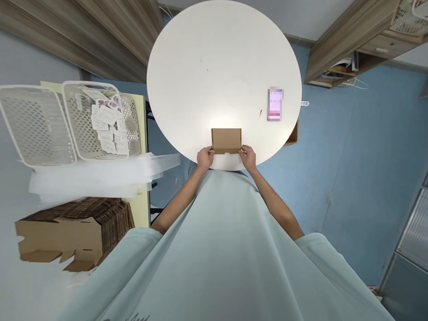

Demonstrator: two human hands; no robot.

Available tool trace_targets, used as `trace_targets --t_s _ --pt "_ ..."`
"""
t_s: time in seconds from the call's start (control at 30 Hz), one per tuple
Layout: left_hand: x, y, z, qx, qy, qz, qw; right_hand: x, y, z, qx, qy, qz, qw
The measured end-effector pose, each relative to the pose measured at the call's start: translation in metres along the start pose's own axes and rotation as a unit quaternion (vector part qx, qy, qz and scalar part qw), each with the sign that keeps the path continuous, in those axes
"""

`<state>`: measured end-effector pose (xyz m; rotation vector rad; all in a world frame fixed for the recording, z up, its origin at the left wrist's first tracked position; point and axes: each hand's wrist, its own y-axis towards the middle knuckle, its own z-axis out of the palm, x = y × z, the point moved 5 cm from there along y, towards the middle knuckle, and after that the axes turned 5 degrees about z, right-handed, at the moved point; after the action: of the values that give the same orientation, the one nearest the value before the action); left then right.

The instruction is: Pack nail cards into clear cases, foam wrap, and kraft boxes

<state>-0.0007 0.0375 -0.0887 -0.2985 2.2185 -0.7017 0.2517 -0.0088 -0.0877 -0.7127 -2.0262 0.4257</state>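
Note:
A small brown cardboard box (226, 139) lies at the near edge of the round white table (227, 53), its lid panel facing up. At its left front corner, my left hand (205, 158) has its fingers closed on the cardboard. The fingers of my right hand (248, 157) pinch the right front corner in the same way. Along the near side, between both hands, runs a narrow front flap. What is inside the box is hidden.
A phone (274, 104) lies on the table's right side. To the left, a yellow table (142, 209) bears white baskets (133, 120), one with printed cards, white sheets (90, 178) and a stack of flattened cardboard boxes (63, 236). A wooden cabinet (334, 44) stands at right.

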Motion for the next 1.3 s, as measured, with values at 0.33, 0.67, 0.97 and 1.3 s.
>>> trace_targets --t_s 0.33,0.67,0.97,1.3 --pt "-0.028 -0.028 -0.047 -0.047 -0.035 0.050 0.997 0.033 -0.020 -0.041 -0.001 0.053 -0.004 0.999" --pt "-0.023 0.001 -0.030 -0.025 -0.123 0.079 0.989 0.033 0.013 -0.030 0.043 0.050 -0.048 0.997" --pt "-0.021 0.006 -0.023 -0.062 -0.142 0.070 0.985 0.027 0.019 -0.027 0.045 0.060 -0.069 0.995" --pt "-0.009 0.006 -0.018 -0.078 -0.217 0.082 0.970 0.016 0.023 -0.023 0.043 0.149 -0.097 0.983"
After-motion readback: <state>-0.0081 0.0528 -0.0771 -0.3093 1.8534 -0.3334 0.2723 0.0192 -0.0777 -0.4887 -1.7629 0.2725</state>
